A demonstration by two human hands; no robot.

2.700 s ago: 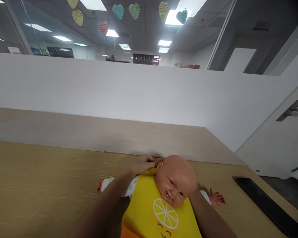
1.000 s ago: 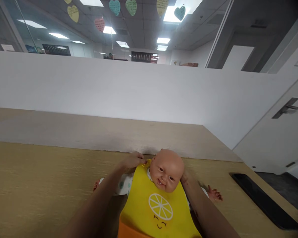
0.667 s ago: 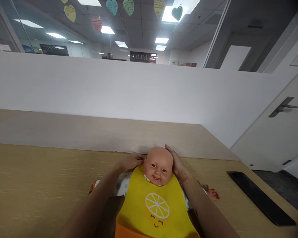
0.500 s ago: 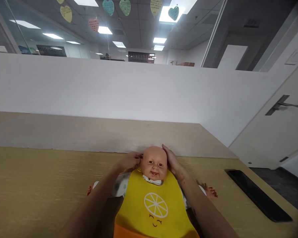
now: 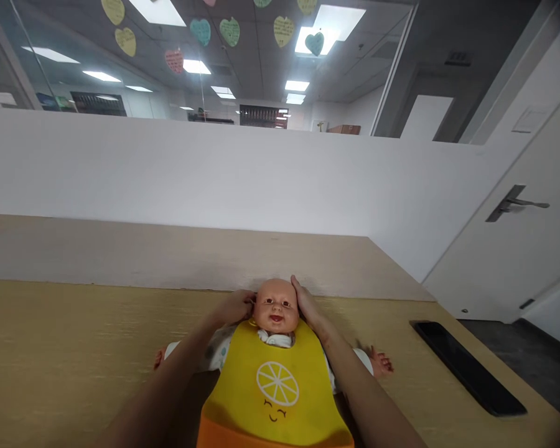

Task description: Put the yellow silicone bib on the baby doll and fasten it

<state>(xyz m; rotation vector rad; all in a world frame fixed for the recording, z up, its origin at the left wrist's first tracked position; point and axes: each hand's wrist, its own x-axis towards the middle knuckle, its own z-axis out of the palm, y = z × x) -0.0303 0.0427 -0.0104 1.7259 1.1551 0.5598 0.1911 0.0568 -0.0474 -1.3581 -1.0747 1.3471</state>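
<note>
A baby doll lies face up, its arms spread out to both sides. It wears a yellow bib with a white citrus slice, a smiling face and an orange lower edge. My left hand is at the left side of the doll's head and neck, fingers curled in; whatever they pinch is hidden behind the head. Along the other side of the head lies my right hand, with the visible fingers stretched out against it and the rest out of sight. The bib's neck ends are hidden.
Under the doll is a wooden table, with a raised pale board behind it. A black flat slab lies near the right edge. Beyond stand a white wall and a door with a handle.
My view has shifted slightly, so doll, bib and table appear a little further left. Both hands keep their places beside the doll's head.
</note>
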